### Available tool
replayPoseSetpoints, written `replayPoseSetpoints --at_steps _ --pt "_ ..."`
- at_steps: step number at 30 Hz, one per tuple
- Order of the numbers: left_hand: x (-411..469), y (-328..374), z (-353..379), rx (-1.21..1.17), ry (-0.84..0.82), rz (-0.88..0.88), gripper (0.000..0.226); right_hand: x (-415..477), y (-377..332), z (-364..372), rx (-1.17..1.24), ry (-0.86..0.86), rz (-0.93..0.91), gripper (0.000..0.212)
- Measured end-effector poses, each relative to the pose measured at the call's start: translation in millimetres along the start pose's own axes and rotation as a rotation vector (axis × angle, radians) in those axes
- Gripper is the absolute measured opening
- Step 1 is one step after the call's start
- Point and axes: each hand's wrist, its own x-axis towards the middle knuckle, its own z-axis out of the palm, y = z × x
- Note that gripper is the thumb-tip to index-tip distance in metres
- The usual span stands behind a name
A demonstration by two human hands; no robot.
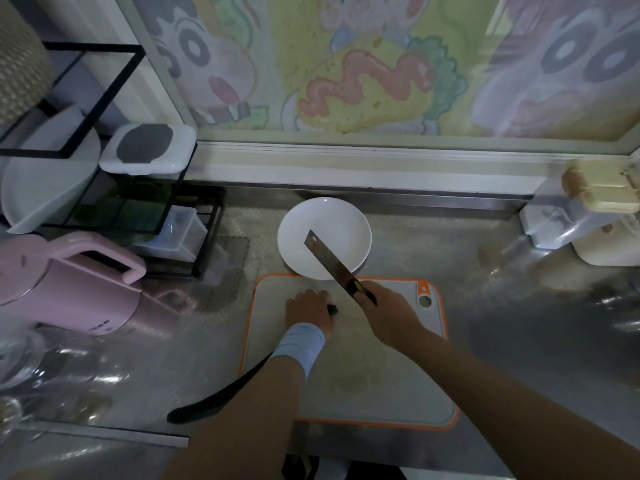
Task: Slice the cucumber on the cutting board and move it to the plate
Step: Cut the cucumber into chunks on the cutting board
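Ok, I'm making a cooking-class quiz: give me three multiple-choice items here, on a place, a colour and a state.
1. Where is the plate? A) just beyond the cutting board B) in the board's middle C) left of the board
2. The cutting board's rim is: A) blue B) orange C) black
3. The knife is: A) flat on the board B) gripped by the right hand, blade lifted C) lying in the plate
Answers: A, it sits at the board's far edge; B, orange borders the grey board; B, fingers wrap the handle, blade in the air, while the left hand holds the cucumber.
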Motion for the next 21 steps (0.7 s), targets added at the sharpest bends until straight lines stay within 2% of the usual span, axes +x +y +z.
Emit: replayPoseSetpoints --at_steps 2,5,8,11,17,21 --pt "5 -4 -3 -0.049 0.013 -0.045 0.031 1 2 4 -0.011 -0.002 0.003 0.027" --pt "6 -28 -13 -0.118 0.132 -0.123 0.030 8 -2 10 -0.022 -0.014 -0.010 0.031" --pt "11 -63 -20 -0.269 0.210 -0.200 0.026 15 -14 19 -0.032 -0.049 -0.036 0.021" --pt "21 -91 -20 -0.454 0.185 -0.258 0.029 20 -23 30 -0.027 -0.073 -0.076 0.022" --pt "36 -109 -4 -0.501 0.300 -0.206 0.018 23 -29 43 -0.006 -0.131 -0.076 0.019" --pt "36 -110 3 -0.457 0.270 -0.167 0.018 24 -28 43 -0.017 -0.160 -0.093 0.021"
